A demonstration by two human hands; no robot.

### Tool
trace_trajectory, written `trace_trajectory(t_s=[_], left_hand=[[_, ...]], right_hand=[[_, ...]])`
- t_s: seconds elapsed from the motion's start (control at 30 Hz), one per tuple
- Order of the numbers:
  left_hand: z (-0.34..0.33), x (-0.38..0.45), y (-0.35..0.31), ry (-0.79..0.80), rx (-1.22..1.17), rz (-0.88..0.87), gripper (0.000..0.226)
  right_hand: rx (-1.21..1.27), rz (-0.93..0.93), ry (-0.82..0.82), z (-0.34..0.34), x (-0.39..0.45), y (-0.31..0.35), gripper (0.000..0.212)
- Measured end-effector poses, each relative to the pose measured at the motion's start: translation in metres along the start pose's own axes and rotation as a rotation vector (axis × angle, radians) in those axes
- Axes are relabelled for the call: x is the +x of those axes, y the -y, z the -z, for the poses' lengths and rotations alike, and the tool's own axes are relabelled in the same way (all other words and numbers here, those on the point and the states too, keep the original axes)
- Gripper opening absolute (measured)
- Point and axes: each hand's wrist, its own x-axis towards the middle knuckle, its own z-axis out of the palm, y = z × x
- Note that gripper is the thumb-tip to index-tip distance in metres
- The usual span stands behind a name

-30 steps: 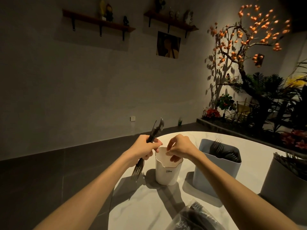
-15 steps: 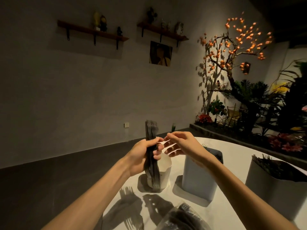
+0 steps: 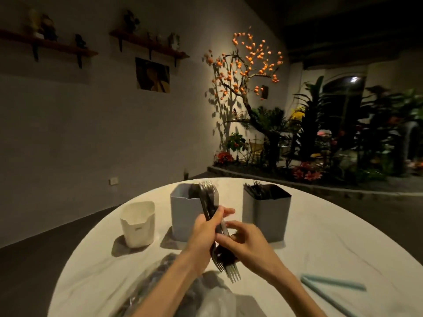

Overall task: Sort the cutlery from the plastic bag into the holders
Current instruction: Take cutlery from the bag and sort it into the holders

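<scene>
My left hand (image 3: 204, 234) grips a bundle of dark plastic cutlery (image 3: 209, 202) by its middle, with fork tines showing at both ends. My right hand (image 3: 246, 240) pinches pieces at the bundle's lower part. Both hands hover above the round white table (image 3: 332, 243), in front of the blue-grey holder (image 3: 183, 216), which holds dark cutlery. To the left stands a white holder (image 3: 138, 225), whose inside I cannot see. A grey holder (image 3: 266, 216) with dark cutlery stands on the right. The clear plastic bag (image 3: 174, 291) with dark cutlery lies at the near edge, under my left arm.
Two light-blue sticks (image 3: 329, 287) lie on the table at the near right. The table's curved edge drops to a dark floor on the left. A planter bed with a lit orange tree (image 3: 247, 72) and plants runs behind the table.
The view has swung right, bringing all three holders into sight. Both hands moved from above the white holder to in front of the blue-grey one, and my right hand now pinches the bundle.
</scene>
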Motion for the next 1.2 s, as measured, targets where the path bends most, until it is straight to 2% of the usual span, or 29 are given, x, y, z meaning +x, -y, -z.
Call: trace_trajectory(t_s=[0.07,0.2,0.33,0.6,0.7,0.77,0.87,1.03,1.13,1.2], left_hand=[[-0.021,-0.003,0.025,-0.002,0.042,0.038,0.034],[-0.039,-0.006,0.051,0.124,-0.281,0.243,0.038],[-0.033,0.002,0.064,0.233,-0.383,0.297,0.042],[-0.027,0.009,0.071,0.141,-0.592,0.25,0.031],[-0.026,0.008,0.071,0.109,-0.634,0.239,0.031],[-0.024,0.008,0.071,0.078,-0.632,0.23,0.032],[-0.02,0.008,0.07,0.015,-0.645,0.216,0.03],[-0.023,0.006,0.069,-0.04,-0.671,0.232,0.027],[-0.023,0.006,0.067,-0.013,-0.666,0.257,0.038],[-0.025,0.003,0.068,0.036,-0.545,0.252,0.048]], right_hand=[[-0.023,0.007,-0.064,0.006,-0.018,-0.025,0.032],[-0.008,-0.096,-0.155,0.017,-0.036,-0.063,0.028],[0.188,-0.203,-0.134,0.025,-0.035,-0.074,0.02],[0.227,-0.238,-0.234,0.032,-0.035,-0.072,0.014],[0.259,-0.245,-0.221,0.033,-0.035,-0.068,0.022],[0.184,-0.251,-0.198,0.034,-0.036,-0.068,0.03],[0.035,-0.348,-0.069,0.034,-0.042,-0.067,0.03],[0.064,-0.417,-0.107,0.039,-0.044,-0.067,0.027],[0.089,-0.43,-0.015,0.034,-0.045,-0.064,0.026],[0.137,-0.429,0.013,0.031,-0.045,-0.06,0.021]])
